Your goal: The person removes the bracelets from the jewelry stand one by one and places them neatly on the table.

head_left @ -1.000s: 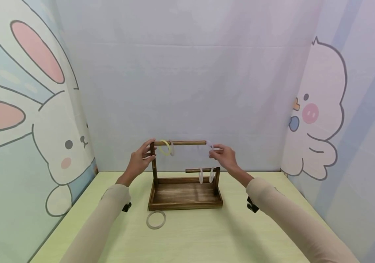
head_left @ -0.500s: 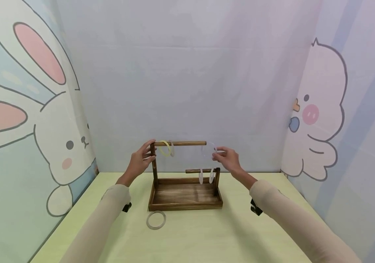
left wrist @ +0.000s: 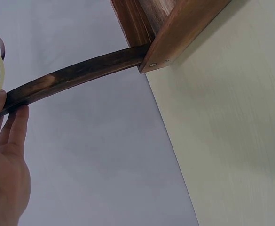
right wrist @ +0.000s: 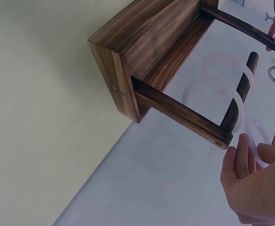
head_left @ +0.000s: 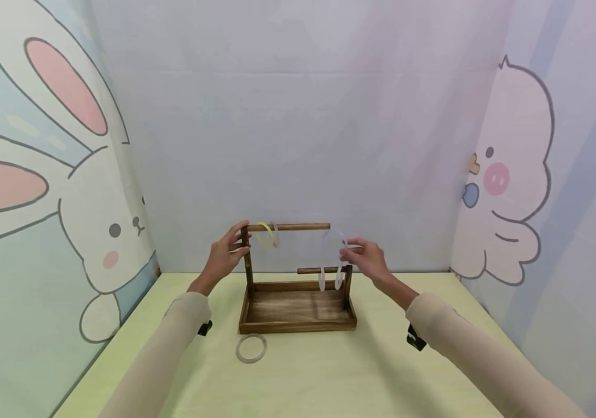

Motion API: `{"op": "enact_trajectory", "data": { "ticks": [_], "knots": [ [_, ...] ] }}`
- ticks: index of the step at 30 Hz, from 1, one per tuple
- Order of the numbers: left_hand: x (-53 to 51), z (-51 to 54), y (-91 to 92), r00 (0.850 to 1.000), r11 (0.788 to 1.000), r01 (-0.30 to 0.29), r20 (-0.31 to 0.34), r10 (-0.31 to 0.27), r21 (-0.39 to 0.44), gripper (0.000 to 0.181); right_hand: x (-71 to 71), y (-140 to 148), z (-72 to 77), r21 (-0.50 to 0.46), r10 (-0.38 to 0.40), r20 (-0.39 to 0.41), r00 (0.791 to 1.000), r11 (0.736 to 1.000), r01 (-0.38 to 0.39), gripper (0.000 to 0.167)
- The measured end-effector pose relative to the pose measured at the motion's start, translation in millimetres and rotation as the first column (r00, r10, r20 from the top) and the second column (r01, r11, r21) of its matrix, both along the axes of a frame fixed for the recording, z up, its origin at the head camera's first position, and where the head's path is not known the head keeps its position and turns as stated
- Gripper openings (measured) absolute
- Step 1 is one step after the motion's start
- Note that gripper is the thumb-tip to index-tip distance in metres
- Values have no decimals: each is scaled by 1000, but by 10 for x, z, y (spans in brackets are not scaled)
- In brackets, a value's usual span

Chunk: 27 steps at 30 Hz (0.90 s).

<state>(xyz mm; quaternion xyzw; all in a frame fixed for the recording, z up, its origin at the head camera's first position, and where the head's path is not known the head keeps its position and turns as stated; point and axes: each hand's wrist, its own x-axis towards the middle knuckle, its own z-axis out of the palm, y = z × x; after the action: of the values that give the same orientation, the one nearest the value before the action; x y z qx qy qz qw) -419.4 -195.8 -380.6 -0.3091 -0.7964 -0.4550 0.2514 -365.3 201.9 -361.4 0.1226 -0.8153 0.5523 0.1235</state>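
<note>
A dark wooden rack [head_left: 298,327] stands on the table, with a long upper bar [head_left: 303,227] and a short lower bar [head_left: 308,271]. My left hand [head_left: 223,255] grips the top of its left post [left wrist: 76,75]. Between the thumb and fingers of my right hand [head_left: 368,259] is a see-through pale lavender bangle [head_left: 324,242], near the upper bar's free end; its outline is faint. A yellow bangle [head_left: 261,237] and a greyish bangle [head_left: 277,237] hang on the upper bar's left part. Two whitish bangles [right wrist: 243,110] hang on the lower bar.
A grey bangle [head_left: 251,348] lies flat on the pale green table [head_left: 308,377], in front of the rack's left corner. A plain cloth wall [head_left: 298,145] rises behind, with cartoon-printed walls at both sides.
My right hand has moved a little right and down with the lavender bangle, whose ring now shows wider. The left hand keeps its grip on the post.
</note>
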Motion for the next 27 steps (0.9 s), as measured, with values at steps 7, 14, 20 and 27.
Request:
{"op": "enact_trajectory", "data": {
  "ticks": [7,14,20,27],
  "knots": [
    [36,12,9,1000,1000,-6,-1,6,0,77,85,-50,-31,-16,15,13,1000,1000,-15,39],
    [22,15,15,1000,1000,-14,25,14,1,77,166,-65,-9,-17,57,18,998,998,-57,41],
    [4,-2,16,999,1000,0,41,-1,5,78,229,-58,-15,-5,75,30,997,997,-75,41],
    [17,21,-2,999,1000,2,44,-2,14,76,277,-112,-7,-23,102,48,994,995,-101,41]
  ]
}}
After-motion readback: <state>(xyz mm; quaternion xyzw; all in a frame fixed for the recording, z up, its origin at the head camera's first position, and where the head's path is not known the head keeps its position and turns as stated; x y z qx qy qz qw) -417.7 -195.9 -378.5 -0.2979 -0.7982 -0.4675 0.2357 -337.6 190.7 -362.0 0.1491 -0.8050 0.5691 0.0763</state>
